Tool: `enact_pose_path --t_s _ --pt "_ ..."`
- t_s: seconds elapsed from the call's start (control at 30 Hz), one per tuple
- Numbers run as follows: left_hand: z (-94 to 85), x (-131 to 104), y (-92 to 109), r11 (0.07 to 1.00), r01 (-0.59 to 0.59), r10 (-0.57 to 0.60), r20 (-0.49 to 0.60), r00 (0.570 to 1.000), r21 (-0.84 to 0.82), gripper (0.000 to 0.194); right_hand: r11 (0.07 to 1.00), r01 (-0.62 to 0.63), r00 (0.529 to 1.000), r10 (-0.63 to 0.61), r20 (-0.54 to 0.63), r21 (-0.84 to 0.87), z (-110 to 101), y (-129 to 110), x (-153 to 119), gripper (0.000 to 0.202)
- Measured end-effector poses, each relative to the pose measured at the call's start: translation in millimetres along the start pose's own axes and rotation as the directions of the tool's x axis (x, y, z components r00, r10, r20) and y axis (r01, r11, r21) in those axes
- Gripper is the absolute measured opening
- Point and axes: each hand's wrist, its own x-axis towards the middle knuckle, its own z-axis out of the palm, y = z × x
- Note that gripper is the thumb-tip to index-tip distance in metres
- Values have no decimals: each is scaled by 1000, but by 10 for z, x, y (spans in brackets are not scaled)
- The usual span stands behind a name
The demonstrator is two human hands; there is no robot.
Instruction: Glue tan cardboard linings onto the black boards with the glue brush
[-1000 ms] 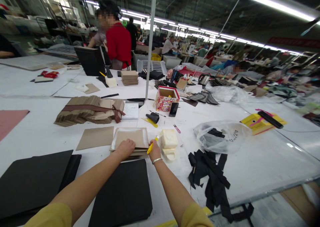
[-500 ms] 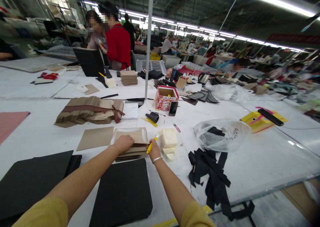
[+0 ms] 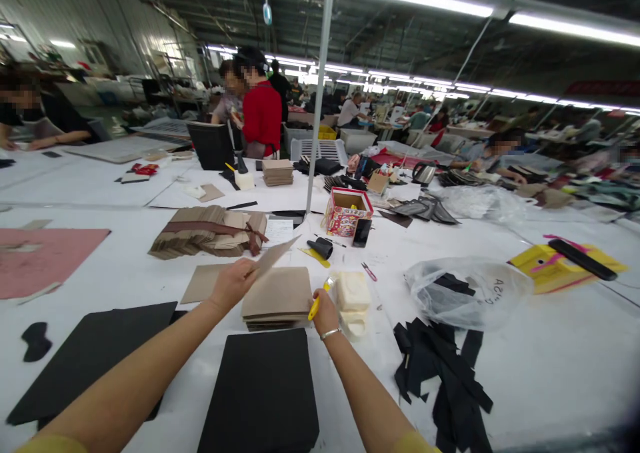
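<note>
My left hand pinches the edge of a thin brown cardboard sheet, which is raised and tilted above a stack of similar cardboard sheets. Closed around a yellow-handled brush, my right hand is at the right edge of that stack. The brush's bristles point toward a cream plastic container just beyond the hand. A single flat cardboard piece lies left of the stack, partly behind my left hand. Nearest me is a pile of black sheets.
More black sheets lie at left. Tied cardboard pieces, a patterned box, a phone and red-handled snips are farther back. Black strips and a plastic bag lie right. A pole rises behind; co-workers stand beyond.
My left hand has lifted the top cardboard sheet, which had whitish edges, off the stack and tilted it up. My right hand still holds the brush. The camera view has shifted left.
</note>
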Motion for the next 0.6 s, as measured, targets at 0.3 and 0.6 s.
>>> enact_pose_path --t_s 0.3,0.6 --pt "197 -870 273 17 197 -743 119 659 -980 38 939 -105 991 128 -49 327 91 -744 -638 19" --pt "191 -1241 473 -217 113 -742 239 626 -970 46 747 -183 965 261 -28 639 57 -844 -930 29"
